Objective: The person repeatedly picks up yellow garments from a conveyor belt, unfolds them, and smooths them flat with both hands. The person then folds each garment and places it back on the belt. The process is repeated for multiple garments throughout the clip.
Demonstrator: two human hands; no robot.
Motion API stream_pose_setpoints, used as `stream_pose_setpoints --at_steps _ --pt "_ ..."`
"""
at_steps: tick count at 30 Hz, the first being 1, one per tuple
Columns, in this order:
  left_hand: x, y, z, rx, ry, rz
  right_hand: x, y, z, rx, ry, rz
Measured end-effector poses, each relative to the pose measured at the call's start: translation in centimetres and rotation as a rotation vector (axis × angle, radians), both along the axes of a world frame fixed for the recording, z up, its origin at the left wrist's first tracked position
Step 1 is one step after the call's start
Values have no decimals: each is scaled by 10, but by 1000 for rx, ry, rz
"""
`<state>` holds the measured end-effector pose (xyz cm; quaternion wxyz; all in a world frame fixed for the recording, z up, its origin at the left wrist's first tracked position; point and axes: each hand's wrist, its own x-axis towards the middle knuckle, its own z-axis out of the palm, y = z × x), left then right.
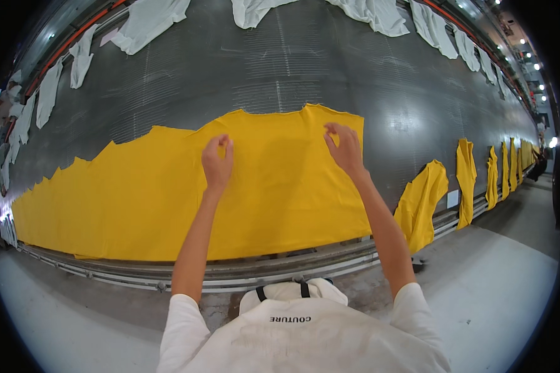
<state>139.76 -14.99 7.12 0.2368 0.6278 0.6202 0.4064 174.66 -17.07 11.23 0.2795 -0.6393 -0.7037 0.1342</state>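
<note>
A flat yellow fabric panel (286,180), cut like a garment body with a curved neckline at its far edge, lies on the long dark table (386,81). Above its left part is my left hand (218,163), fingers loosely curled with a gap between thumb and fingertips. Close to the panel's far right corner, my right hand (346,149) has bent fingers and the thumb held apart from them. Neither hand holds anything that I can see; whether the fingertips touch the cloth is unclear. More yellow panels (106,199) line the table's near side to the left.
Several bunched yellow pieces (422,202) hang over the near edge at right, beside a small white card (452,199). White cloth pieces (149,25) drape along the far edge. Metal rails (317,271) run along the near side. A person in dark clothing (539,163) is far right.
</note>
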Motion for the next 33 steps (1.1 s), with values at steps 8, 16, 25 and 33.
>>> stream_pose_setpoints --at_steps 8,16,25,33 --pt "15 118 -7 -208 439 -296 -1 129 -35 -509 -125 117" --pt "-2 132 -28 -37 198 -341 15 130 -45 -222 101 127" --pt "2 129 -33 17 272 -306 24 132 -57 -203 11 111" --pt "4 127 -42 108 353 -275 21 129 -62 -114 -113 86"
